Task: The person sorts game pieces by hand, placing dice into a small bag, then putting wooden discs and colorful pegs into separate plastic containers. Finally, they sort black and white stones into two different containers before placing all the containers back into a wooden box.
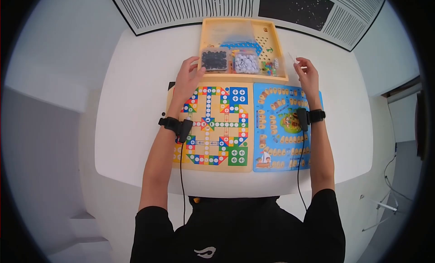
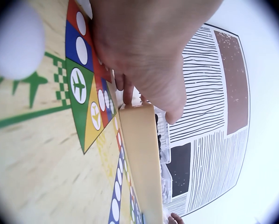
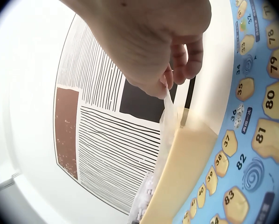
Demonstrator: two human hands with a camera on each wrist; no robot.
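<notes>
The wooden tray (image 1: 283, 65) stands behind two game boards. At its left side my left hand (image 1: 186, 79) grips the wall; in the left wrist view the thumb of this hand (image 2: 144, 56) reaches over the tray (image 2: 141, 154) corner, with the other fingers outside, partly hidden. Past the tray's right wall, my right hand (image 1: 308, 79) pinches a clear plastic bag (image 1: 292, 59). The right wrist view shows the bag (image 3: 166, 123) hanging from the thumb and fingertips of that hand (image 3: 151, 51), down over the tray edge (image 3: 176, 172). Small coloured pieces (image 1: 270, 67) lie in the tray's right part.
A clear case of black pieces (image 1: 214, 60) and one of white pieces (image 1: 246, 63) sit in the tray. In front lie a board with coloured tracks (image 1: 233, 124) and a blue board (image 1: 267, 122). A striped picture (image 1: 190, 4) stands behind.
</notes>
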